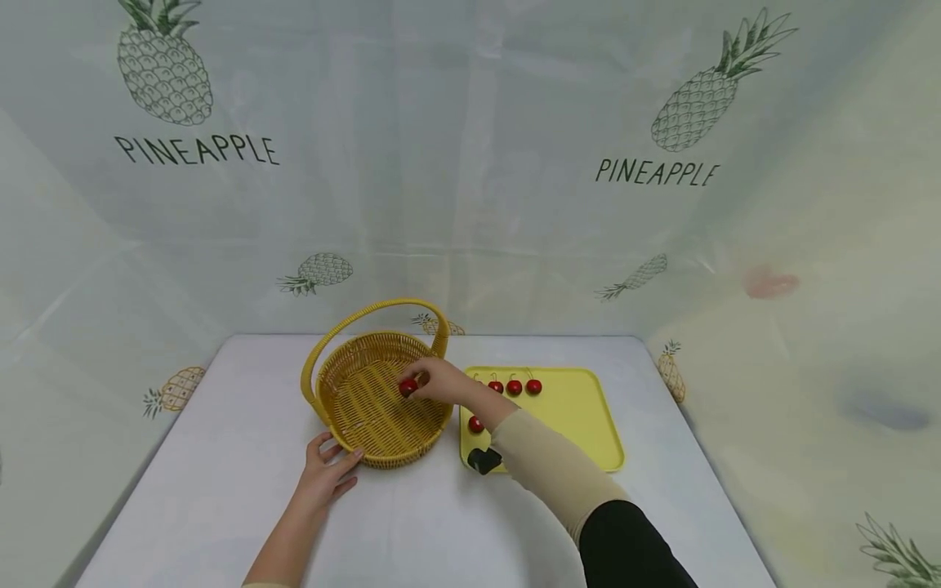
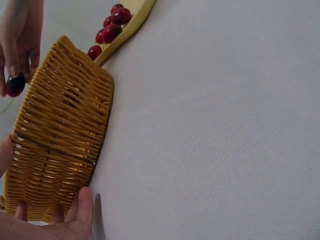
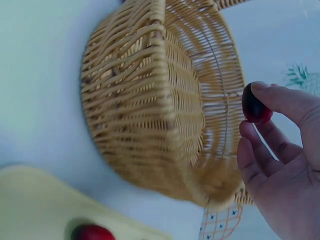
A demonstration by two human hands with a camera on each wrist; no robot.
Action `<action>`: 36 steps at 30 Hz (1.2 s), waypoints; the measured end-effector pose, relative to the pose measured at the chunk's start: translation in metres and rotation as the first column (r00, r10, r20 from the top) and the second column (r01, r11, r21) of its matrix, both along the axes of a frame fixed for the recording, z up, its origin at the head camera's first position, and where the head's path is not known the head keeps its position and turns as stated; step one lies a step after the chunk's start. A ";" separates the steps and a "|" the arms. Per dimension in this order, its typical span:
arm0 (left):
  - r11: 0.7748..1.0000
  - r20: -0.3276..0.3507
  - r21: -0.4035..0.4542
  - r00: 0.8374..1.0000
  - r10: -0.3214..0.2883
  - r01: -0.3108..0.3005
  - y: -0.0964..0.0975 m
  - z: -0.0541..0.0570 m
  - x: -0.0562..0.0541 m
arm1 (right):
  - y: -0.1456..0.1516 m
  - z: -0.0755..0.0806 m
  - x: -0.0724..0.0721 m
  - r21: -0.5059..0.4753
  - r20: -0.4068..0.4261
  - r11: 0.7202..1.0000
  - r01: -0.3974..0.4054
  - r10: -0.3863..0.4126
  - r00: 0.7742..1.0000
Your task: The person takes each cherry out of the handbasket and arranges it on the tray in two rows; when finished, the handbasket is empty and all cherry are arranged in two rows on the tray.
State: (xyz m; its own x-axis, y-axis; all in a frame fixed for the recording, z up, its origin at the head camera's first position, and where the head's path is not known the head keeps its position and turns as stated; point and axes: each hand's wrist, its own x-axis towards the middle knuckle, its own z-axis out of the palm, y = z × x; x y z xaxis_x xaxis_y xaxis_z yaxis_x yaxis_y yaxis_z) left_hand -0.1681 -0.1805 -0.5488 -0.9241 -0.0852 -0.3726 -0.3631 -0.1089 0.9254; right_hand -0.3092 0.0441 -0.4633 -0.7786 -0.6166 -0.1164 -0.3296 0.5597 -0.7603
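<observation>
A dark red cherry [image 1: 408,388] is pinched between the thumb and fingertips of my right hand [image 1: 441,381], above the inside of a round yellow-brown wicker basket [image 1: 385,461]. In the right wrist view the cherry [image 3: 256,104] hangs beyond the basket's near rim, apart from the weave. My left hand [image 1: 323,474] grips the basket's near left side, its thumb by the rim and its fingers against the outer wall [image 2: 60,130]. Several more cherries [image 1: 515,387] lie on a yellow tray [image 1: 569,425] to the right; my right forearm hides part of it.
The basket's tall arched handle [image 1: 382,305] rises over its far side. Beneath everything is a white tabletop [image 1: 243,457], with a pineapple-print sheet [image 1: 470,204] hanging behind. A small black object [image 1: 483,461] shows beside the right wrist, over the tray's near left corner.
</observation>
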 end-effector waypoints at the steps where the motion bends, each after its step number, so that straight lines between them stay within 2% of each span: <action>1: 1.000 0.001 0.000 1.000 0.000 0.000 0.000 0.000 0.000 | 0.004 -0.001 0.000 0.003 -0.006 1.000 0.001 -0.001 1.000; 13: 1.000 0.023 0.003 1.000 0.009 -0.009 -0.003 0.002 0.000 | 0.052 -0.003 0.016 0.008 -0.015 0.999 0.039 -0.039 0.999; 19: 1.000 0.012 0.003 1.000 -0.002 0.002 -0.002 0.003 0.001 | 0.073 -0.005 0.025 -0.012 -0.013 0.997 0.075 -0.075 0.997; 24: 1.000 0.013 -0.003 1.000 -0.011 0.011 -0.002 0.002 0.002 | 0.091 -0.009 0.034 -0.008 -0.035 0.993 0.117 -0.117 0.992; 30: 1.000 0.016 -0.006 1.000 -0.021 0.021 -0.001 0.002 0.002 | 0.115 -0.016 0.043 0.001 -0.017 0.980 0.198 -0.198 0.980; 36: 1.000 0.016 -0.001 1.000 -0.027 0.027 0.002 0.004 0.000 | 0.139 -0.025 0.050 -0.026 -0.023 0.972 0.233 -0.233 0.972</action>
